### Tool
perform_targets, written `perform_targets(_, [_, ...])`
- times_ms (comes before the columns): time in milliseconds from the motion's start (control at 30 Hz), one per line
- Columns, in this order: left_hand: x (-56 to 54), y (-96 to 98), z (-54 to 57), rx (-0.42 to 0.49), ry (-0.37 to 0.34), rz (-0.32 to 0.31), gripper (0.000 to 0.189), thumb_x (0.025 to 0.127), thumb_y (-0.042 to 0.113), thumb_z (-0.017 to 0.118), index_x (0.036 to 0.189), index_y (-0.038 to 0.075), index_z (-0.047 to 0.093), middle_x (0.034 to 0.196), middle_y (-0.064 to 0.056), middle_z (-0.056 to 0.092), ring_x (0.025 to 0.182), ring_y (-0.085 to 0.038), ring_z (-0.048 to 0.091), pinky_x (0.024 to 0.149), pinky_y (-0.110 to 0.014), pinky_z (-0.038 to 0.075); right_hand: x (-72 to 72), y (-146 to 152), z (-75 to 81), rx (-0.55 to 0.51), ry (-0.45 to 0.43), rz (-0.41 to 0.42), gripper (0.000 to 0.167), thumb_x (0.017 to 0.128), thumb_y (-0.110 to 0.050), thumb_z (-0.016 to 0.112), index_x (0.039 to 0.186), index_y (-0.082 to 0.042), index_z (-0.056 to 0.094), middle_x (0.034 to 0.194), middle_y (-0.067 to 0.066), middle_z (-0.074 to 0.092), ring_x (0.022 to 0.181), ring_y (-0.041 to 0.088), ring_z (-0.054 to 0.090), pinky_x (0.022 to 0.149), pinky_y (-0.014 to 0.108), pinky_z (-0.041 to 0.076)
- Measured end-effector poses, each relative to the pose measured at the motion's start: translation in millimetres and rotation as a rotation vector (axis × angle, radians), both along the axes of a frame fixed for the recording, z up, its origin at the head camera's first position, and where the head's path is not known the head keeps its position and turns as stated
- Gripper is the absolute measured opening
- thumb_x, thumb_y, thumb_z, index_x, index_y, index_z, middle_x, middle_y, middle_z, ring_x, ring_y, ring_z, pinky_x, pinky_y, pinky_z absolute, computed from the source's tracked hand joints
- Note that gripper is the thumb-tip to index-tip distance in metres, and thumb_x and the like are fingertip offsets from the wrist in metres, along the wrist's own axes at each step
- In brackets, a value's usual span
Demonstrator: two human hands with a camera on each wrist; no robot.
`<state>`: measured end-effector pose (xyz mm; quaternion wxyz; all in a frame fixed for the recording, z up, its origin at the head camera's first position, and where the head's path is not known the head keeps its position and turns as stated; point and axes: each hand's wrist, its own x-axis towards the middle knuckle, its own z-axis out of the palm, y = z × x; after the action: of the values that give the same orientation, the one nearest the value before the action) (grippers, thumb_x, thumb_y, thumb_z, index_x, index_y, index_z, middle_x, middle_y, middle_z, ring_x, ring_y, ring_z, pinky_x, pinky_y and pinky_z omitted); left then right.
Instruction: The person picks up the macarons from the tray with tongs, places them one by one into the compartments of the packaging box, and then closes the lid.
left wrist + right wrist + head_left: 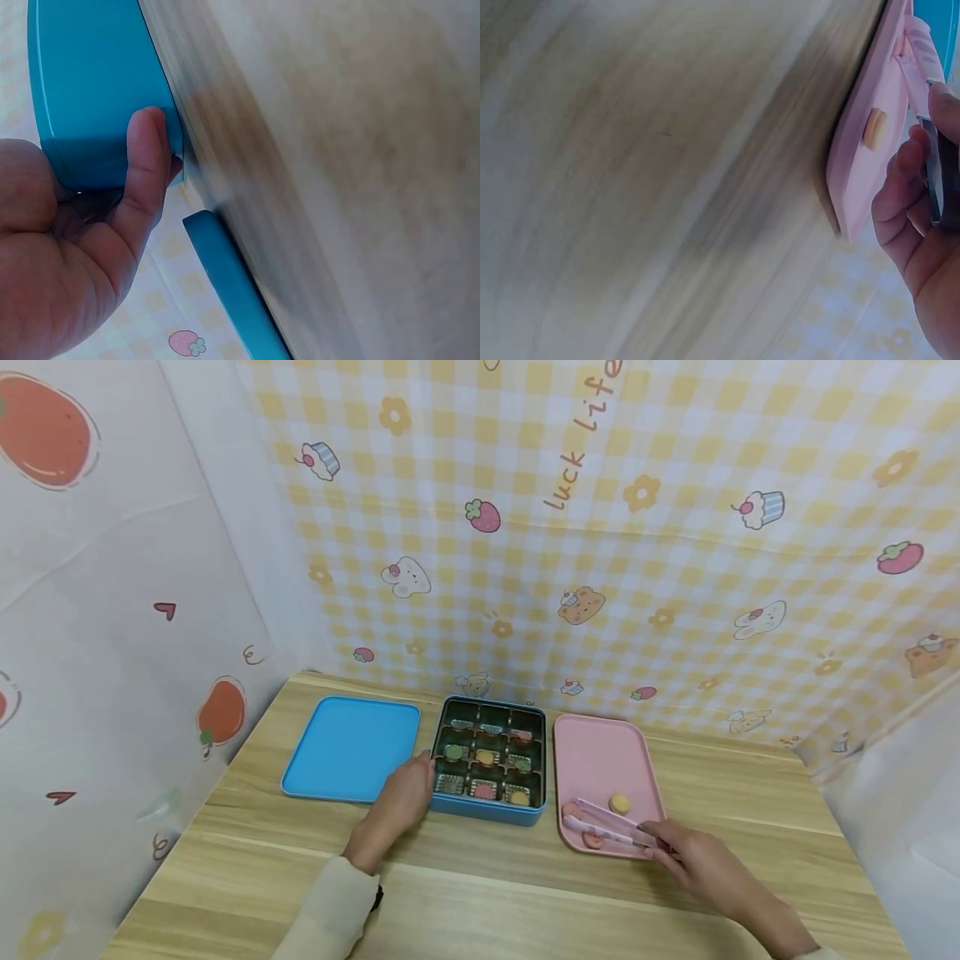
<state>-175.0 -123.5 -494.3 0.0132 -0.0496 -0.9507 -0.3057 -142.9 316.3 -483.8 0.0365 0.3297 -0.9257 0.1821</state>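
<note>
My left hand [401,797] holds the front left corner of a blue box [487,811], one finger lying against its side in the left wrist view. The box has several compartments with clear ribbed liners; some contain small round pieces like macarons, green, yellow and pink. In my right hand [708,868] is a pair of tongs [611,835] with pale arms and a dark handle end. Its tips are at a pink round piece [572,810] on the pink tray [600,752]; whether they squeeze it I cannot tell. Nearby lie another pink piece [592,841] and a yellow one [618,802].
Left of the box, a flat blue lid [360,747] lies on the wooden table [480,893]. The pink tray stands close to the box's right side. Behind the table hangs a yellow checked cloth [525,568], and a white printed cloth [112,610] is at the left.
</note>
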Motion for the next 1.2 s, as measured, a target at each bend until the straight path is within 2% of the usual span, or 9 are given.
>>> perform_targets(167, [1.6,0.0,-0.3,-0.006,-0.003,0.004,0.035,0.107,0.013,0.039,0.124,-0.012,0.057,0.100,-0.023,0.066,0.099,-0.038,0.064,0.080,-0.050,0.055,-1.3,0,-6.6,-0.010,0.036,0.025,0.027,0.088,-0.005,0.072,0.115,-0.003,0.069,0.087,-0.012,0.063,0.070,-0.008,0.044,0.057,0.017,0.040])
perform_targets(267, [2.8,0.0,-0.4,-0.019,-0.010,-0.007,0.039,0.107,0.012,0.039,0.131,-0.016,0.052,0.120,-0.031,0.062,0.112,-0.043,0.061,0.089,-0.052,0.053,-1.4,2,-8.0,-0.044,0.024,0.005,0.027,0.088,-0.003,0.072,0.115,0.000,0.069,0.094,-0.005,0.069,0.075,-0.007,0.048,0.059,0.019,0.044])
perform_targets(367, [3.2,-0.1,-0.1,-0.028,-0.023,-0.015,0.042,0.107,0.012,0.038,0.134,-0.018,0.048,0.128,-0.033,0.058,0.118,-0.045,0.058,0.094,-0.053,0.051,-2.9,4,-7.0,-0.084,0.006,-0.035,0.027,0.089,-0.004,0.071,0.115,0.002,0.069,0.092,-0.004,0.068,0.073,-0.007,0.048,0.058,0.019,0.044])
perform_targets(533, [1.9,-1.0,0.6,-0.028,-0.007,-0.007,0.041,0.107,0.013,0.039,0.133,-0.018,0.049,0.127,-0.033,0.059,0.116,-0.045,0.059,0.092,-0.053,0.052,-11.9,0,-1.7,-0.188,-0.029,-0.034,0.026,0.092,0.002,0.065,0.117,0.009,0.065,0.077,-0.005,0.059,0.060,-0.008,0.043,0.050,0.018,0.043])
perform_targets(700, [1.2,-1.9,0.5,-0.032,-0.008,-0.013,0.042,0.107,0.013,0.039,0.133,-0.018,0.049,0.128,-0.034,0.058,0.116,-0.046,0.059,0.093,-0.053,0.052,-21.3,-13,4.0,-0.205,-0.001,-0.070,0.027,0.093,0.001,0.064,0.118,0.011,0.063,0.080,0.000,0.062,0.064,-0.006,0.048,0.053,0.018,0.048])
perform_targets(767, [1.3,-2.3,0.2,-0.034,-0.015,-0.013,0.042,0.107,0.013,0.038,0.134,-0.018,0.049,0.129,-0.034,0.057,0.117,-0.045,0.058,0.093,-0.053,0.051,-24.8,-21,5.6,-0.215,0.003,-0.106,0.026,0.094,-0.002,0.064,0.119,0.007,0.065,0.085,0.002,0.066,0.069,-0.004,0.053,0.056,0.019,0.051])
perform_targets(900, [1.3,-3.0,-0.6,-0.035,-0.008,-0.014,0.041,0.107,0.011,0.039,0.133,-0.018,0.050,0.126,-0.034,0.059,0.115,-0.045,0.059,0.091,-0.053,0.052,-31.5,-40,5.0,-0.262,-0.004,-0.129,0.024,0.096,-0.004,0.064,0.119,0.000,0.066,0.088,0.003,0.067,0.071,-0.001,0.056,0.058,0.021,0.052])
perform_targets(1067, [0.7,-1.9,-1.1,-0.010,-0.012,-0.002,0.040,0.107,0.013,0.039,0.132,-0.016,0.051,0.121,-0.031,0.062,0.112,-0.044,0.061,0.090,-0.053,0.053,-40.9,-68,9.4,-0.278,-0.012,-0.119,0.014,0.097,-0.008,0.062,0.111,-0.008,0.065,0.077,-0.003,0.058,0.063,0.000,0.051,0.053,0.021,0.047])
perform_targets(1200, [0.8,-0.5,-0.2,0.004,-0.019,0.005,0.040,0.107,0.014,0.038,0.132,-0.015,0.052,0.116,-0.029,0.064,0.109,-0.043,0.062,0.088,-0.052,0.053,-50.7,-90,17.2,-0.254,0.012,-0.129,0.010,0.097,-0.012,0.064,0.106,-0.009,0.065,0.073,-0.007,0.050,0.059,0.000,0.044,0.050,0.020,0.040])
